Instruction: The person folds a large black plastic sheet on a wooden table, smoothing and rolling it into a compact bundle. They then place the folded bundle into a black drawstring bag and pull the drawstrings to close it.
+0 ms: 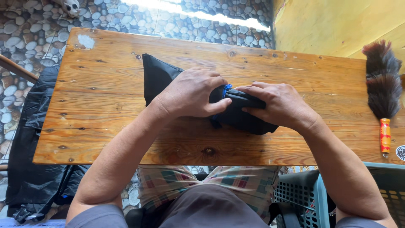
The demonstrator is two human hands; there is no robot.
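Broadly, I logged the scene from the head view, largest item first.

Wooden table [105,97]: plank top with knots and a pale scuffed patch at the far left corner, set over a pebble-pattern floor [29,38]. It bore everything below.

Black bag on the floor [33,169]: crumpled sheeting slumped against the table's left end, well apart from the hands.

Plastic crate [303,194]: teal lattice wall, at the person's right knee, below the table edge.

Black garment [158,76]: lay mid-table, one flat corner spread toward the far left, the rest gathered into a tight bundle with a blue trim strip showing between the hands.

Feather duster [382,80]: dark plume, red and yellow handle, lying near the right end, clear of the work.

Left hand [190,93]: fingers curled over the bundle's left side, pressing and gripping the cloth.

Right hand [280,103]: fingers flat and bent over the bundle's right side, pinning the folded layers.

Risks, as I judged them: the bundle looked springy, so easing either hand's pressure could let the layers unroll. The spread corner was unheld and could drag or bunch if the bundle was pulled right. The bundle sat toward the near edge; a push could send it onto the lap.
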